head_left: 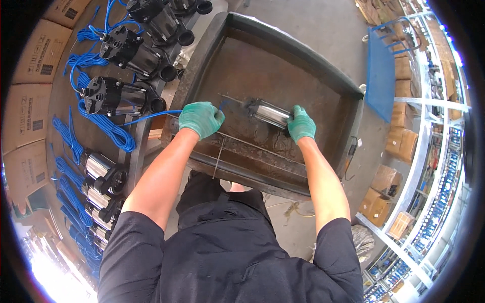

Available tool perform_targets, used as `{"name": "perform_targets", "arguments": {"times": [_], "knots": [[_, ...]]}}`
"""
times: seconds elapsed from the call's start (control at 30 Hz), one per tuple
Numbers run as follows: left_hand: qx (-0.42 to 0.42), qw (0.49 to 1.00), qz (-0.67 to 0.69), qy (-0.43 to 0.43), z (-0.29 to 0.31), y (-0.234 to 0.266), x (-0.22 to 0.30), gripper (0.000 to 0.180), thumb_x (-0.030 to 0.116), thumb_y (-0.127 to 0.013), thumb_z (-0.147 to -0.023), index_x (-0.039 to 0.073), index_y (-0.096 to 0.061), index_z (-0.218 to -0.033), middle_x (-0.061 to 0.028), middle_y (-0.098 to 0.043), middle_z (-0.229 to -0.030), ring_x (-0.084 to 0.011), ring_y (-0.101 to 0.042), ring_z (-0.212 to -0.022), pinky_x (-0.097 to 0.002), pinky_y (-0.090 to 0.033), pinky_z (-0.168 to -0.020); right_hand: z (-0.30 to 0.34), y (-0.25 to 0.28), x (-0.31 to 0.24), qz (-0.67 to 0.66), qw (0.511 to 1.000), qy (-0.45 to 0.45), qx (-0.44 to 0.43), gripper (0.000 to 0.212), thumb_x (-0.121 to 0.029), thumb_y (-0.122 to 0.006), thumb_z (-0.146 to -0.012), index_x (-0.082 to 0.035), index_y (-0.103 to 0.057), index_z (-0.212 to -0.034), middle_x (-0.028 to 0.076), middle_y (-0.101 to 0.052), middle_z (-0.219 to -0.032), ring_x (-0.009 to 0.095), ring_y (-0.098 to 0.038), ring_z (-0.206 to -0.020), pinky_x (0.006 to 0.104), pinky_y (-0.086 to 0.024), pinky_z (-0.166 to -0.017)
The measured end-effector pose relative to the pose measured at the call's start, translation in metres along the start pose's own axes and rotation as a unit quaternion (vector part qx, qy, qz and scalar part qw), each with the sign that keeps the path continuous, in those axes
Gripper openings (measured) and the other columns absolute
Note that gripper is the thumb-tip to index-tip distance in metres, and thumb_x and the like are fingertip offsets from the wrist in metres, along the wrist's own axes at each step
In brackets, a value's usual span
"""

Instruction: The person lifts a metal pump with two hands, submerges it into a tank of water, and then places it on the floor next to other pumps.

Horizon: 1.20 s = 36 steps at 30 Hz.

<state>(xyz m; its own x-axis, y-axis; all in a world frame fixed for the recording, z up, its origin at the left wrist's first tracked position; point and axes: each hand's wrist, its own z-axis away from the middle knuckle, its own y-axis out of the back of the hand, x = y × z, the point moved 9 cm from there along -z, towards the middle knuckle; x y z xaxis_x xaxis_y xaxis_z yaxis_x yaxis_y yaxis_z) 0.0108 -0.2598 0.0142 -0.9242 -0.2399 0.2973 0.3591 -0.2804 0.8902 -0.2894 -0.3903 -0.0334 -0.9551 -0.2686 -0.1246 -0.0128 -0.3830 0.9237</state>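
A steel-bodied submersible pump (pixel 271 113) lies on its side, low in a wide dark metal tank (pixel 290 41) that seems to hold shallow water. My right hand (pixel 302 123), in a green glove, grips the pump's right end. My left hand (pixel 201 119), gloved the same way, is closed around a blue cable (pixel 146 118) at the tank's left rim. From that hand the cable runs left toward the bench and right toward the pump. The pump's far-left end is partly lost in the dark water.
Several pumps (pixel 124 96) with coiled blue cables stand on the bench at left, with smaller ones (pixel 98 169) nearer me. Cartons (pixel 33 113) line the far left. A thin rod (pixel 219 157) crosses the tank's near edge. A blue trolley (pixel 380 76) and shelving (pixel 423 116) are at right.
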Motion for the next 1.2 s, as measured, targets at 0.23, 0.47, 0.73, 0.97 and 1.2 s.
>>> {"name": "perform_targets", "arguments": {"times": [0.23,0.47,0.73,0.97,1.2], "knots": [[-0.045,0.998,-0.019,0.046,-0.001,-0.004,-0.002,0.041,0.041,-0.055,-0.095,0.008,-0.077,-0.082,-0.0181,-0.072,-0.095,-0.0402,-0.068,-0.091,-0.0499,-0.055,-0.082,0.058,0.021,0.006,-0.111,0.989,0.032,0.089,0.031,-0.025,-0.059,-0.096,-0.01,-0.061,-0.123,0.017,-0.066,-0.122,0.041,-0.067,-0.102,0.0505,-0.055,-0.087],[-0.075,0.994,-0.04,0.066,-0.002,-0.001,0.003,0.041,0.041,-0.055,-0.096,0.009,-0.078,-0.087,-0.0188,-0.073,-0.097,-0.0409,-0.068,-0.095,-0.05,-0.054,-0.086,0.13,0.038,0.136,-0.177,0.969,-0.004,0.17,0.02,-0.018,-0.065,-0.094,-0.007,-0.068,-0.11,0.018,-0.071,-0.104,0.04,-0.069,-0.093,0.0461,-0.055,-0.083],[-0.057,0.994,-0.045,0.082,-0.006,-0.001,0.005,0.046,0.046,-0.053,-0.099,0.01,-0.079,-0.089,-0.0185,-0.073,-0.096,-0.0407,-0.069,-0.095,-0.0494,-0.055,-0.087,0.136,0.021,0.18,-0.185,0.955,-0.117,0.199,0.024,-0.029,-0.062,-0.098,-0.007,-0.069,-0.105,0.02,-0.072,-0.093,0.041,-0.069,-0.088,0.0478,-0.054,-0.078],[-0.058,0.993,-0.053,0.093,-0.006,-0.006,0.0,0.043,0.044,-0.055,-0.098,0.009,-0.079,-0.093,-0.0187,-0.073,-0.099,-0.0408,-0.069,-0.097,-0.0485,-0.054,-0.088,0.135,0.019,0.182,-0.15,0.963,-0.154,0.163,0.024,-0.032,-0.059,-0.099,-0.01,-0.068,-0.099,0.02,-0.071,-0.093,0.044,-0.067,-0.087,0.0525,-0.052,-0.076],[-0.062,0.991,-0.055,0.102,-0.006,-0.007,-0.001,0.045,0.044,-0.053,-0.099,0.008,-0.079,-0.092,-0.0194,-0.073,-0.098,-0.0415,-0.068,-0.097,-0.0493,-0.054,-0.089,0.134,0.021,0.176,-0.147,0.966,-0.162,0.141,0.027,-0.034,-0.055,-0.1,-0.009,-0.067,-0.098,0.022,-0.071,-0.095,0.046,-0.066,-0.091,0.0547,-0.051,-0.078]]}}
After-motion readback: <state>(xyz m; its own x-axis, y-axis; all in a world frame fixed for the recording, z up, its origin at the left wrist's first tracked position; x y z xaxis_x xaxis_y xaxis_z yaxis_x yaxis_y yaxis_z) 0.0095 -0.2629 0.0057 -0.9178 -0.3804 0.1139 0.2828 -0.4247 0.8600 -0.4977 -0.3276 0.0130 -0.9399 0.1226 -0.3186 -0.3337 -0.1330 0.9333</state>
